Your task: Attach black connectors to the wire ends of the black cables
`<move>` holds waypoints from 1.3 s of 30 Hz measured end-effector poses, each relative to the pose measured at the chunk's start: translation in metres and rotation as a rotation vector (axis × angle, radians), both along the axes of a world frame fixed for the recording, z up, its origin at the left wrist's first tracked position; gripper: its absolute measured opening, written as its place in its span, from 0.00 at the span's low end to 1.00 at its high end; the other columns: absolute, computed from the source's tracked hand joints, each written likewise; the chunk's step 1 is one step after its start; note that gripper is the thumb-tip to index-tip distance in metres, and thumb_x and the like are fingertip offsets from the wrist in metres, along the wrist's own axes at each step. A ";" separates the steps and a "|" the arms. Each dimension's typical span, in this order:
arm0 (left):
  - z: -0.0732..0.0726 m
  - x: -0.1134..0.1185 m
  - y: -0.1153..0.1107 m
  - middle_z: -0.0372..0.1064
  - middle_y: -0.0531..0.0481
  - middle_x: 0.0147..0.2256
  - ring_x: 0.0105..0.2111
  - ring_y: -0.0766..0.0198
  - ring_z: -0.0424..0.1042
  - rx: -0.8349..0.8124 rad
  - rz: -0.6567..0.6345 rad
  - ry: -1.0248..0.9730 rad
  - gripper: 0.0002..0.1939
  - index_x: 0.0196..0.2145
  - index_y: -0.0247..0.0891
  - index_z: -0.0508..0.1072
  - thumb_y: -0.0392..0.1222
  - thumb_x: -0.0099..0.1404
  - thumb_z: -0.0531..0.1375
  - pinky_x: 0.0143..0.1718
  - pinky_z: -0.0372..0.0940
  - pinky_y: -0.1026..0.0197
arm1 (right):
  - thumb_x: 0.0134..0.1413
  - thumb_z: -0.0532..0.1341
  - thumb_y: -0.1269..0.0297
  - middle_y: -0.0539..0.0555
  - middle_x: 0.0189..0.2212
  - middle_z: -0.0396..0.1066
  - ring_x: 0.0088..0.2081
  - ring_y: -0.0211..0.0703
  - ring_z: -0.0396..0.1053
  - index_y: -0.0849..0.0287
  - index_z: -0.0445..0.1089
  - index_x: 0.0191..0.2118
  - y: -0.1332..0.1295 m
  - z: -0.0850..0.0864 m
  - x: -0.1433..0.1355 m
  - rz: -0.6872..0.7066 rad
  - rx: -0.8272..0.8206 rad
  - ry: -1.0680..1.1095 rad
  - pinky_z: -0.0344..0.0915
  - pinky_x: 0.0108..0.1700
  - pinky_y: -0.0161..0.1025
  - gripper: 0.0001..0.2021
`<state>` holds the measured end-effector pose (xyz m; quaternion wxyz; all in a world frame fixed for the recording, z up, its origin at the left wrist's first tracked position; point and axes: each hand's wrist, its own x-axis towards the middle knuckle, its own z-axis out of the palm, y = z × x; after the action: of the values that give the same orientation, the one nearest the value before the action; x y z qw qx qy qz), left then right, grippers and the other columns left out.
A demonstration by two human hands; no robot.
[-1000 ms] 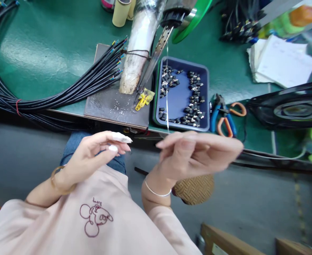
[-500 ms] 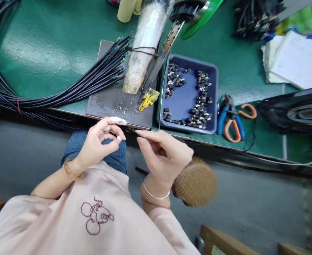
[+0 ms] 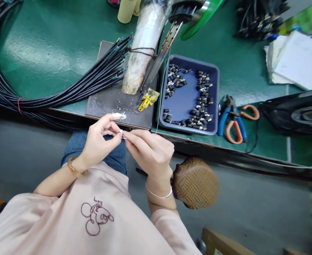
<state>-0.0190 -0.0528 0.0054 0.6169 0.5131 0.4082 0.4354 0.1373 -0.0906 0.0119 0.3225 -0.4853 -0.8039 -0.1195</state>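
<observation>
Just below the desk's (image 3: 52, 46) front edge, our two hands meet over a thin strand (image 3: 123, 138).

We have the fingers of our left hand (image 3: 99, 141) pinched at one end of the strand and those of our right hand (image 3: 153, 152) closed at the other; what else they may hold is too small to tell. Our covered left forefinger (image 3: 119, 116) sticks out over the near edge of the dark board (image 3: 105, 106). A fine wire (image 3: 156, 124) runs down past the tray's left side to our right hand; we cannot tell whether it joins the strand.

The board lines up with the desk's edge, crossed at its back by the cables (image 3: 73, 94) and the wrapped roll (image 3: 136, 63). Yellow clips (image 3: 148, 101) lie near its right side, by the tip of the metal rod (image 3: 162, 53). Just beside the board stands the tray (image 3: 216, 106), black parts (image 3: 202, 111) along its sides and a bare middle between them. Right of it, tools (image 3: 235, 120) with blue and orange handles lie near the edge. Below our hands we have open room down to the floor (image 3: 251, 198), bounded on the right by the stool (image 3: 197, 182).
</observation>
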 end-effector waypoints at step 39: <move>0.002 0.013 -0.003 0.72 0.55 0.28 0.29 0.71 0.73 0.143 -0.055 0.009 0.12 0.43 0.38 0.69 0.33 0.61 0.62 0.36 0.71 0.68 | 0.51 0.63 0.71 0.45 0.22 0.65 0.18 0.28 0.50 0.57 0.68 0.24 0.002 -0.008 -0.008 -0.205 -0.362 0.927 0.47 0.19 0.32 0.08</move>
<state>-0.0058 -0.0560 0.0077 0.5887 0.5689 0.3646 0.4437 0.1293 -0.0885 0.0041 0.5427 -0.6118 -0.5323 0.2188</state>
